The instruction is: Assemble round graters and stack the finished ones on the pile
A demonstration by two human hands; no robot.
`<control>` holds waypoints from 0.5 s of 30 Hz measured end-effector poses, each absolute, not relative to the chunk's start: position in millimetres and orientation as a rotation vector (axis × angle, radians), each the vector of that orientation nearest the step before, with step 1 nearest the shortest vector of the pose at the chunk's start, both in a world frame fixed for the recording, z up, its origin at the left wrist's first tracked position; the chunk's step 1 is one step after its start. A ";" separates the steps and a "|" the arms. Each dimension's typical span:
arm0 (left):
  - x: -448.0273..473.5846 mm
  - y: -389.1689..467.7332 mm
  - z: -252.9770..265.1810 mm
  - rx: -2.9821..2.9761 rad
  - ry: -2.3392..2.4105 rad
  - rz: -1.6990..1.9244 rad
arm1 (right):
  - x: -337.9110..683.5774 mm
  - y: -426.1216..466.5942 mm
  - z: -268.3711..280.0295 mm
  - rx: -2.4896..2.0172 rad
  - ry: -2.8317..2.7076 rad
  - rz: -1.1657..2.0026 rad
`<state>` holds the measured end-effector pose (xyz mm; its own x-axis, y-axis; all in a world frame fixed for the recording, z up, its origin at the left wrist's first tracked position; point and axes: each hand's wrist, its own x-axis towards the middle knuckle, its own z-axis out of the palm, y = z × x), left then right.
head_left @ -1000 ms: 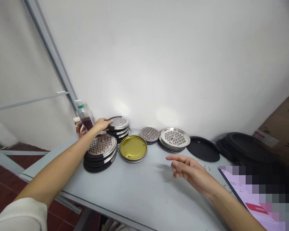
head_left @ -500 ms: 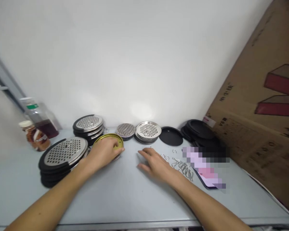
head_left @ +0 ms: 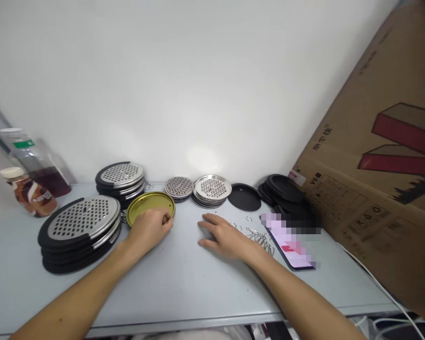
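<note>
Hiding part of the golden disc (head_left: 150, 203), curled left hand (head_left: 151, 230), grip unclear; right hand (head_left: 222, 237) loosely spread.

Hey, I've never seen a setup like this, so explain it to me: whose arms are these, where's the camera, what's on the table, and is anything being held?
There's no machine here, just a person's two bare hands. One camera, worn on that person's head, looks forward and down.

Along the table, from left to right, are two bottles, stacks of perforated metal discs, a gold-coloured dish, a flat black disc and a black pile. Nearer are metal rings and hooks and a partly blurred screen. A cardboard box stands at the right.

The left hand, fingers curled, is at the dish's near edge; I can't tell whether it holds it. The right hand is open, apparently holding nothing.
</note>
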<state>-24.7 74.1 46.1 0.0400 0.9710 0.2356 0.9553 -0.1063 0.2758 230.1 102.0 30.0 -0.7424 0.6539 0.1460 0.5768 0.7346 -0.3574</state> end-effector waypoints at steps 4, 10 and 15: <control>-24.4 74.3 42.9 2.207 2.119 0.598 | 229.9 101.9 27.7 -0.985 -2.685 0.437; -26.6 74.7 45.5 2.143 2.105 0.665 | 229.8 101.6 29.2 -0.994 -2.690 0.468; -28.6 73.9 51.4 2.146 2.069 0.707 | 229.7 100.5 29.8 -1.007 -2.685 0.473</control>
